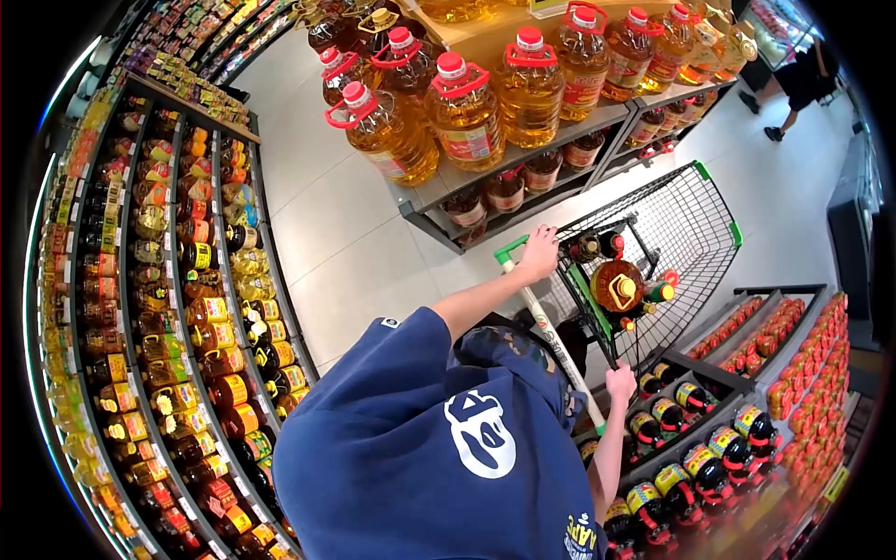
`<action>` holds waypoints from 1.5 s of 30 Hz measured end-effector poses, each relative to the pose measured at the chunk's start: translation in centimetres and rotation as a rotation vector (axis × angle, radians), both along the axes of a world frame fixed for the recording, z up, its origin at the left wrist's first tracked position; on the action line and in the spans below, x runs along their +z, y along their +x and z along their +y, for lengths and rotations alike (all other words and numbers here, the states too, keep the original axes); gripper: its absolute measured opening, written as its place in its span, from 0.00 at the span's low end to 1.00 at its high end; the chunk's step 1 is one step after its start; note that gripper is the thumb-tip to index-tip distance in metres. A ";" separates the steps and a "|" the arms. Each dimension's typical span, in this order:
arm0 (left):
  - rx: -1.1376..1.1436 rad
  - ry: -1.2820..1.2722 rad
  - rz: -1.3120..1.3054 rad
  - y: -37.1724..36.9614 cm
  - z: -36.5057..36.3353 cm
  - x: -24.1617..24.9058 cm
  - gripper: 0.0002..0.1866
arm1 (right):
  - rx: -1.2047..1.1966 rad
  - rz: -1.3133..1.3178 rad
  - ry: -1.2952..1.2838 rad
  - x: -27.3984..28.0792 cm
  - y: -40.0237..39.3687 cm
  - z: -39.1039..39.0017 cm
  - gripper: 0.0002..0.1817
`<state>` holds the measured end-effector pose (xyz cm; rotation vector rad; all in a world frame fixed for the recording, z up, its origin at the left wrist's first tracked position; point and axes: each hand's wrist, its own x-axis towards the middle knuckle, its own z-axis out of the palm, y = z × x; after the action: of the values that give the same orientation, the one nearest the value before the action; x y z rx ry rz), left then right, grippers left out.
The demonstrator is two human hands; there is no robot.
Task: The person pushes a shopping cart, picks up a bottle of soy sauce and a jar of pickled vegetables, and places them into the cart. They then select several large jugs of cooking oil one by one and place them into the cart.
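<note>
My left hand (539,254) is closed over the near corner of a wire shopping cart (705,238), beside the green end of its white handle (551,336). Past the handle, my right hand (621,383) is closed at the cart's other near corner, on its dark rim. In the cart, a large oil bottle with a yellow cap (617,285) stands among several smaller bottles, one of them green (659,291).
Large red-capped oil bottles (530,89) stand on a display (439,189) ahead-left. Shelves of bottles (210,308) line the left. Dark sauce bottles (700,462) and red jars (812,373) are close on the right. A person in dark clothes (801,79) is farther off.
</note>
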<state>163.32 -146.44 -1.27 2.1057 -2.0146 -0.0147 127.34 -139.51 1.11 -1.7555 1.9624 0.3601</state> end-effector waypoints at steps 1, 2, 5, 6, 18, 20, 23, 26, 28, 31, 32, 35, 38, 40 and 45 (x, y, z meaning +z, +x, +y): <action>0.003 0.026 0.014 0.4 0.7 0.2 0.14 | -0.005 -0.004 -0.005 -0.4 0.3 0.8 0.25; 0.007 0.052 0.029 0.7 1.5 0.4 0.14 | -0.010 -0.006 -0.011 -0.6 0.4 1.6 0.25; 0.005 0.046 0.014 1.3 3.8 0.4 0.14 | -0.016 -0.004 0.008 -0.2 1.6 4.1 0.25; 0.006 0.039 0.015 1.6 4.5 0.3 0.14 | -0.016 0.013 0.026 0.0 2.0 4.8 0.26; -0.002 -0.105 0.121 3.7 13.2 -0.3 0.12 | -0.046 -0.006 0.079 0.7 4.4 12.7 0.27; -0.007 -0.126 0.102 3.8 14.7 -0.9 0.10 | -0.058 -0.015 0.050 -0.3 4.3 14.4 0.27; -0.013 -0.031 0.040 4.4 17.5 -0.6 0.09 | -0.063 -0.011 0.032 -0.8 4.6 17.2 0.26; -0.025 -0.052 0.006 4.9 20.9 -0.6 0.09 | -0.064 -0.018 0.003 -1.7 4.9 20.4 0.26; -0.015 -0.104 0.001 5.4 23.0 -1.3 0.08 | -0.050 -0.010 -0.026 -1.8 5.4 22.7 0.25; -0.008 -0.152 0.005 6.0 26.4 -1.4 0.08 | -0.035 -0.016 -0.037 -1.3 6.1 26.0 0.24; -0.031 -0.192 -0.001 6.3 27.6 -1.6 0.09 | -0.035 -0.018 -0.036 -1.4 6.4 27.0 0.24; -0.041 -0.166 0.020 7.2 31.1 -1.8 0.09 | -0.032 -0.032 -0.044 -1.1 7.1 30.4 0.23; -0.047 -0.177 0.021 8.0 34.2 -1.3 0.08 | 0.000 -0.022 -0.080 -1.5 7.6 33.5 0.23; -0.041 -0.189 0.022 8.3 36.5 -1.3 0.08 | -0.014 -0.034 -0.077 -2.0 7.8 35.4 0.23; -0.041 -0.136 0.057 9.2 41.6 -1.7 0.08 | -0.003 -0.041 -0.052 -1.4 8.7 40.3 0.23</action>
<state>172.54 -104.85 -2.96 1.9595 -1.9672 0.0537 136.04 -99.22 -0.31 -1.7784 1.9615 0.2718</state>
